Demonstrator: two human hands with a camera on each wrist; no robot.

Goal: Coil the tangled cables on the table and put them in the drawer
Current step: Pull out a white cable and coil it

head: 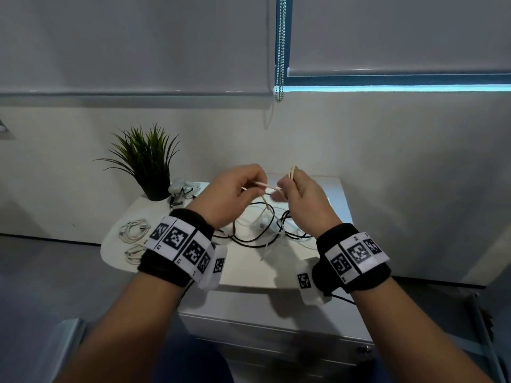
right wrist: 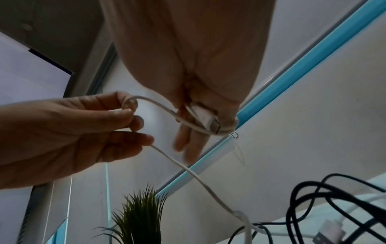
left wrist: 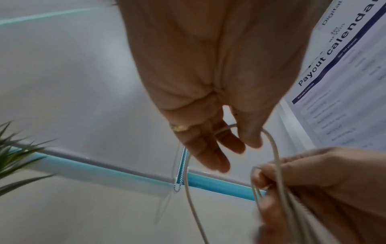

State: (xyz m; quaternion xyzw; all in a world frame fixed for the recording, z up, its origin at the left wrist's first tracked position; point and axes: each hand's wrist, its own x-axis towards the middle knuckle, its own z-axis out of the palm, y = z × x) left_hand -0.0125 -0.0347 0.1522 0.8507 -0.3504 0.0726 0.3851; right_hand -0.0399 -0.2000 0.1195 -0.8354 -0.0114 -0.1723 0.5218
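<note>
Plant [head: 146, 161], stapler [head: 184, 189], two coils [head: 135, 229] left of tangle [head: 260, 228]. Both hands [head: 231, 194] [head: 302, 197] pinch white cable [head: 266, 186]. Right wrist view alone shows plug [right wrist: 208, 120] in right fingers.

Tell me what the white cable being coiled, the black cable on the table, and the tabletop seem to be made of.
White cable: smooth matte plastic or rubber sheath, likely; it bends in soft loops with no visible weave. Black cable: similar rubbery jacket, slightly glossy. Tabletop: white, smooth, faintly reflective, probably laminate or painted board; the look leaves it open.

Plant [head: 145, 161] back-left on table [head: 249, 269]; coiled cables [head: 134, 230] front-left; tangled cables [head: 265, 230] centre, under hands.
</note>
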